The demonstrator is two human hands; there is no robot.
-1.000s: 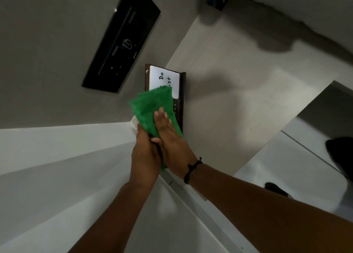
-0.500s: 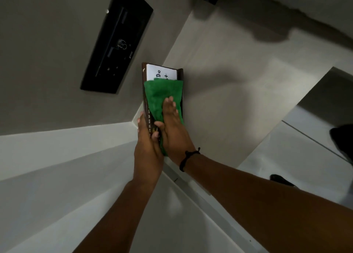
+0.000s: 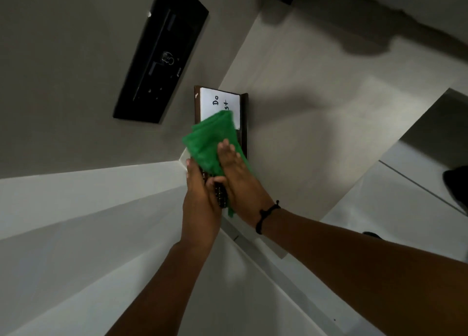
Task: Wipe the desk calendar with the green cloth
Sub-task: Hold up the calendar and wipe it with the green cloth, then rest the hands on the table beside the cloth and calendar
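The desk calendar (image 3: 219, 102) is a dark brown frame with a white page that reads "Do" and part of another word. It stands on a beige desk top. My left hand (image 3: 200, 196) grips its near end, fingers wrapped round the dark edge. My right hand (image 3: 236, 176) lies flat on the green cloth (image 3: 211, 138) and presses it against the calendar's middle. The cloth is folded and hides the lower half of the white page. A black cord bracelet sits on my right wrist.
A black rectangular panel (image 3: 162, 54) is set in the grey wall to the left of the calendar. The beige desk top (image 3: 316, 122) stretches right and away. White furniture surfaces (image 3: 76, 234) lie below my arms. A dark object (image 3: 455, 183) shows at the right edge.
The cloth and my right hand have slid back toward me and slightly left, so more of the white page shows than half a second ago. My left hand keeps its hold on the calendar.
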